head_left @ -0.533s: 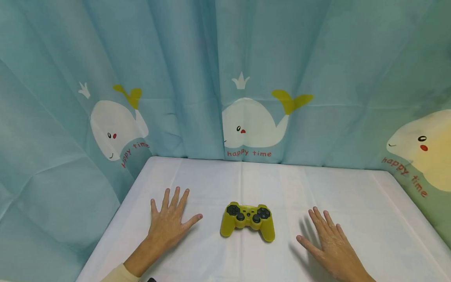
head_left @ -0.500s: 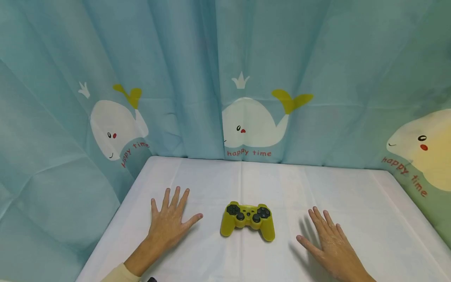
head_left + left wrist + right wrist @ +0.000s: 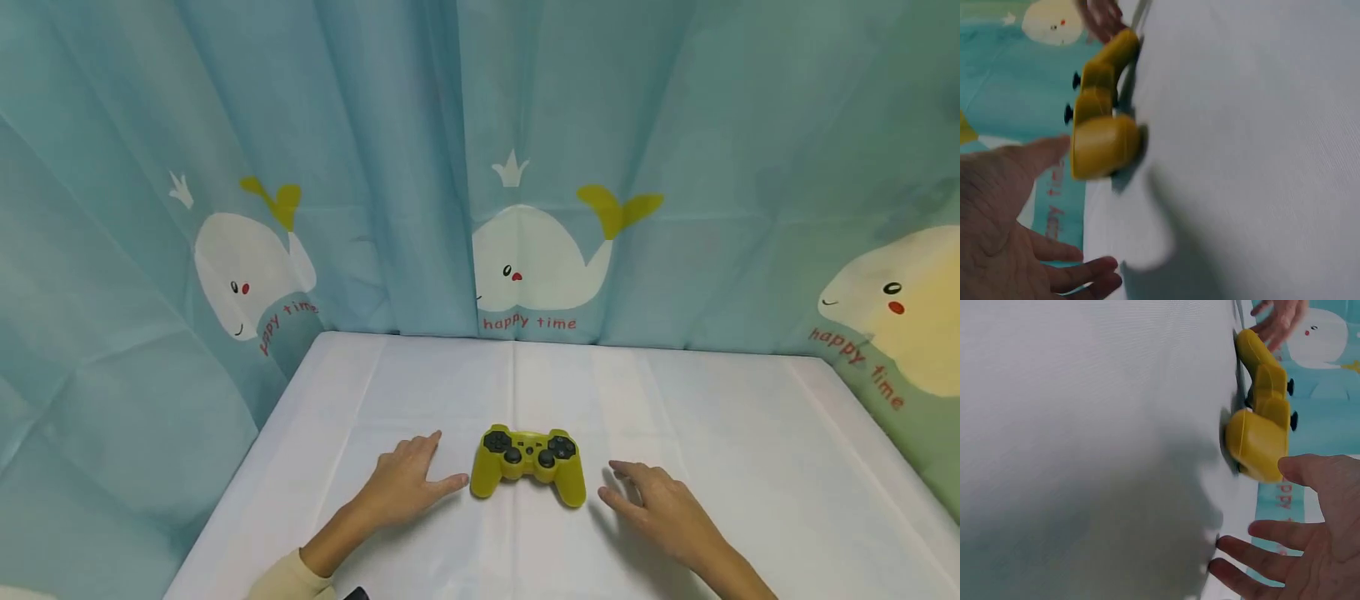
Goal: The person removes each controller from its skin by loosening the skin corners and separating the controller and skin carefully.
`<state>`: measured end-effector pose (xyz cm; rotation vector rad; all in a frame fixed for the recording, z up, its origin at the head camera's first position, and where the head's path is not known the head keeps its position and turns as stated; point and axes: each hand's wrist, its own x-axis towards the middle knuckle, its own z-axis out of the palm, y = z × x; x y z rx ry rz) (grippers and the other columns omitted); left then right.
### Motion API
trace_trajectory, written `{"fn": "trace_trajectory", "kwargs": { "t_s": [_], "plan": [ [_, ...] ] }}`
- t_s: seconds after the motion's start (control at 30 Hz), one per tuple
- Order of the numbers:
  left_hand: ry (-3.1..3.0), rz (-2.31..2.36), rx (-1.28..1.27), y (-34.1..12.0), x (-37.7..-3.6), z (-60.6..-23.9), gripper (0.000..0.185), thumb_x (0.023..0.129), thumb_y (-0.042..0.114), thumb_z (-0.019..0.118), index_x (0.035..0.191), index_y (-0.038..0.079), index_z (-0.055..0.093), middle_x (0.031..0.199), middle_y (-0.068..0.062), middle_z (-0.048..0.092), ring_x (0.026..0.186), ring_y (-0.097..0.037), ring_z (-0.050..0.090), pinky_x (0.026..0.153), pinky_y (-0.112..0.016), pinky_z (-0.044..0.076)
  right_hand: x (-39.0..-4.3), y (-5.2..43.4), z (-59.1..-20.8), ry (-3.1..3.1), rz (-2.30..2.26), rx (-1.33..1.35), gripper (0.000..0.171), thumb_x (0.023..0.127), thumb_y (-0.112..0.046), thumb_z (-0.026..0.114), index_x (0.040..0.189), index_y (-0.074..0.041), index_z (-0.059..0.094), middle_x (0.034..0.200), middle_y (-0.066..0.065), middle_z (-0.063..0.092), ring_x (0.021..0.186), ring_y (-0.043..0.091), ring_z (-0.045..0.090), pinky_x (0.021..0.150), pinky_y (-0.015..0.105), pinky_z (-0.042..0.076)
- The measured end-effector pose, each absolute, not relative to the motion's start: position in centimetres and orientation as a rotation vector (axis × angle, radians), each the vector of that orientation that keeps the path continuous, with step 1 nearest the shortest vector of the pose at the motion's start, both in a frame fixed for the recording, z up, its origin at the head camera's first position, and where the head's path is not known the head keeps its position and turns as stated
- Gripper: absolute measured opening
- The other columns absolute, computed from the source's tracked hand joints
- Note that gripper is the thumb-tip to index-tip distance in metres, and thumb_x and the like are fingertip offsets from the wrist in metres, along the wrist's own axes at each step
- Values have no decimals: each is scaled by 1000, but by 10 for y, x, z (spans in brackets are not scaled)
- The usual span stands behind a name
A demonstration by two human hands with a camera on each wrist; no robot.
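A yellow-green game controller (image 3: 529, 461) with black sticks and button pads lies on the white table. Left of it in the head view is my left hand (image 3: 406, 483), its thumb tip close to the controller's left grip. My right hand (image 3: 663, 510) hovers just off the right grip, thumb and fingers spread apart and slightly bent. Both wrist views show the controller's side, (image 3: 1100, 147) with the thumb near its end in the left one. In the right wrist view the right thumb lies near the controller (image 3: 1261, 445) too. Neither hand holds anything.
The white cloth-covered table (image 3: 517, 383) stretches around the controller. Behind and beside it hangs a blue-green curtain (image 3: 420, 167) printed with white whales. A small dark object (image 3: 357, 593) shows by the left sleeve at the bottom edge.
Both hands have moved inward from either side toward the controller, their fingers less spread than before. The controller stays where it was; the head view shifted slightly.
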<state>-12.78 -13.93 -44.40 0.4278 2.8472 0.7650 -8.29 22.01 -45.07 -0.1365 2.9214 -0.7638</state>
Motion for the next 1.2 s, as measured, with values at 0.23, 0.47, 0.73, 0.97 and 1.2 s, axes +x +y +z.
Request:
{"fn": "trace_trajectory", "kwargs": {
  "t_s": [0.23, 0.47, 0.73, 0.97, 1.2],
  "plan": [
    [2402, 1271, 449, -121, -140, -445, 63, 94, 29, 74, 134, -16, 53, 110, -10, 64, 98, -21, 60, 84, -40, 52, -103, 197, -451, 2751, -1015, -150, 61, 98, -48, 65, 131, 2, 63, 107, 1, 67, 99, 19, 62, 87, 47, 52],
    [2160, 1405, 505, -105, -149, -455, 58, 92, 19, 77, 135, -11, 54, 100, -4, 67, 90, -15, 61, 77, -26, 52, -115, 187, -456, 2539, -1278, -85, 61, 101, -45, 60, 135, 7, 57, 111, 8, 67, 101, 24, 64, 87, 46, 52],
    [2267, 1428, 453, -99, -144, -458, 55, 92, 15, 75, 134, -14, 54, 95, -4, 64, 86, -16, 59, 75, -27, 52, -113, 182, -456, 2568, -1309, -36, 59, 102, -52, 55, 133, -2, 61, 102, 5, 65, 91, 17, 60, 78, 37, 50],
    [2452, 1464, 422, -99, -141, -458, 53, 91, 11, 75, 136, -9, 55, 104, -6, 61, 89, -16, 59, 78, -32, 50, -109, 180, -451, 2605, -1360, -47, 53, 102, -46, 60, 132, -3, 57, 104, 5, 65, 92, 16, 62, 77, 36, 50],
    [2626, 1509, 508, -99, -141, -459, 45, 83, 4, 80, 124, 3, 61, 111, -4, 63, 100, -22, 59, 78, -33, 49, -106, 172, -449, 2665, -1566, -187, 43, 94, -15, 75, 128, -3, 51, 113, 7, 61, 108, 23, 59, 94, 42, 50]
  ]
}}
